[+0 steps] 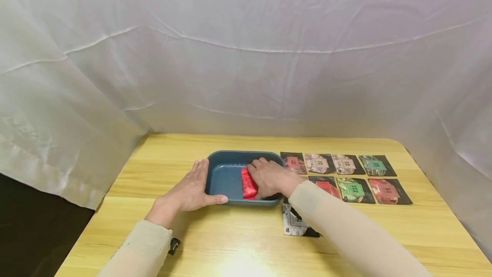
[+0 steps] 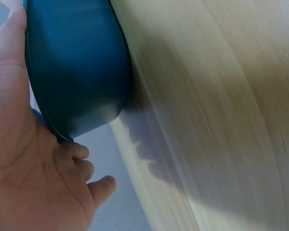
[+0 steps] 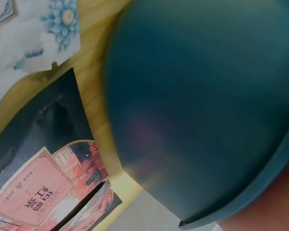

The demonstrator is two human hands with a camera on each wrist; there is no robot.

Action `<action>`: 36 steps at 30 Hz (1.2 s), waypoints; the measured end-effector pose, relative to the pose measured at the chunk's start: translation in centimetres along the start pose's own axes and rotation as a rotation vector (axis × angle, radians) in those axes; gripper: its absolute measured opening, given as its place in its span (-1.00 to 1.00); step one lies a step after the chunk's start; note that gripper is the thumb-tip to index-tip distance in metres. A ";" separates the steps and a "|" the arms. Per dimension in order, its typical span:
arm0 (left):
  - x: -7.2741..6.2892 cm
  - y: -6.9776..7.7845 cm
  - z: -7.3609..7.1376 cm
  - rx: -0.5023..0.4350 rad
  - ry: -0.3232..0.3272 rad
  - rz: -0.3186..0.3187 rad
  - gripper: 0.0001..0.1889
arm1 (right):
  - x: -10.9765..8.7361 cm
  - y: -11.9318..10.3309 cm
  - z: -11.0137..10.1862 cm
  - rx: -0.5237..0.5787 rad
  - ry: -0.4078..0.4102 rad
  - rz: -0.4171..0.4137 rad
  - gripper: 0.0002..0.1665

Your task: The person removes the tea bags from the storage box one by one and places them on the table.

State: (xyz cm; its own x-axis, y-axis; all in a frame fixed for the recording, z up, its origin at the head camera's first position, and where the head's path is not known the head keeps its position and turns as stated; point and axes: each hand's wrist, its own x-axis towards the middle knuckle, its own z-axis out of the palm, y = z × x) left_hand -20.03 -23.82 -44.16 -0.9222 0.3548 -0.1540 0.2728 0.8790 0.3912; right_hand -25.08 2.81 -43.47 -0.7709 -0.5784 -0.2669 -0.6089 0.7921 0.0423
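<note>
A dark blue rectangular basin stands on the wooden table, its outer wall close up in the left wrist view. My left hand rests against its left end, fingers straight along the rim, thumb stretched over the front rim. Inside, toward the right, lies a shiny red packet. My right hand reaches over the basin's right end and holds the packet by its right side, fingers bent; its palm side is hidden. In the right wrist view the basin's wall covers most of the fingers.
Right of the basin, flat printed sachets such as a green one lie in two rows. A grey and black sachet lies near the right forearm. A small black object is beside the left sleeve. A pale curtain hangs behind the table.
</note>
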 end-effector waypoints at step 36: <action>0.6 -1.0 -0.4 0.021 -0.019 -0.005 0.46 | -14.1 9.2 -0.3 0.037 0.288 0.084 0.34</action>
State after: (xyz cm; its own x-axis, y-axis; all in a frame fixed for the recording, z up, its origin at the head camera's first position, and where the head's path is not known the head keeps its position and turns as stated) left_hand -20.99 -24.64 -44.24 -0.9183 0.3559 -0.1736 0.2738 0.8874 0.3710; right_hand -19.88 18.15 -39.01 -0.8428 -0.5379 0.0207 -0.5376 0.8430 0.0159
